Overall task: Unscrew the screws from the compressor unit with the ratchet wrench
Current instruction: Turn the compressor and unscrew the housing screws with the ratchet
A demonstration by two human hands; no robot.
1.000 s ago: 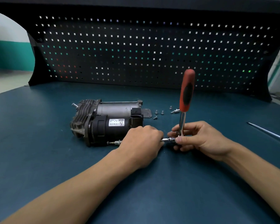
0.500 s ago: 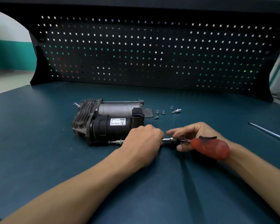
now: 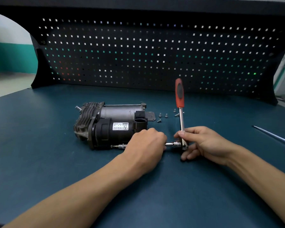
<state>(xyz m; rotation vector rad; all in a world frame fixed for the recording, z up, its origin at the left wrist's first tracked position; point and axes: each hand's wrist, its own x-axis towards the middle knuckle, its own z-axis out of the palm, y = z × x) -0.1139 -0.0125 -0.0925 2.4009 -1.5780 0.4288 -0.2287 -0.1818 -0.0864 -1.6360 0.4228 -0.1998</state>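
The black and grey compressor unit (image 3: 112, 125) lies on its side at the middle of the blue bench. A long extension bar (image 3: 170, 143) runs from the ratchet head along the unit's front to a bit at its lower edge (image 3: 118, 146). My left hand (image 3: 146, 143) grips the bar's middle and hides it there. The ratchet wrench (image 3: 181, 111) stands upright, its red handle pointing away from me. My right hand (image 3: 199, 142) pinches the wrench at its head.
Several loose screws (image 3: 162, 116) lie behind the unit's right end, beside its mounting tab. A thin metal rod (image 3: 273, 135) lies at the right of the blue bench top (image 3: 39, 162). A black pegboard (image 3: 146, 51) closes off the back.
The wrench handle, which had swung down towards me half a second ago, is upright again. My left hand has stayed on the extension bar.
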